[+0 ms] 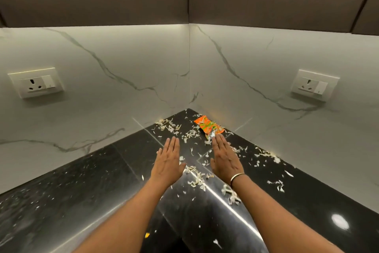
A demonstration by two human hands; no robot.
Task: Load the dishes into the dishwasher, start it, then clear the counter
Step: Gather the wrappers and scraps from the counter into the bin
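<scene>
Sweeping looks to be the step in hand on the black corner counter (pixel 82 181), where the left hand (pixel 168 160) and right hand (pixel 224 157) are held flat, fingers straight and pressed together, holding nothing. A quick inward pull could, I judge, flick light bits off the front edge at 6 o'clock or leave some stranded against the wall (pixel 266 113) at 3 o'clock. The orange wrapper (pixel 208 125) sits at 12 o'clock of the right hand, its foil end just at the fingertips (pixel 218 138), while pale peel scraps (pixel 196 179) lie between the palms and beyond them.
</scene>
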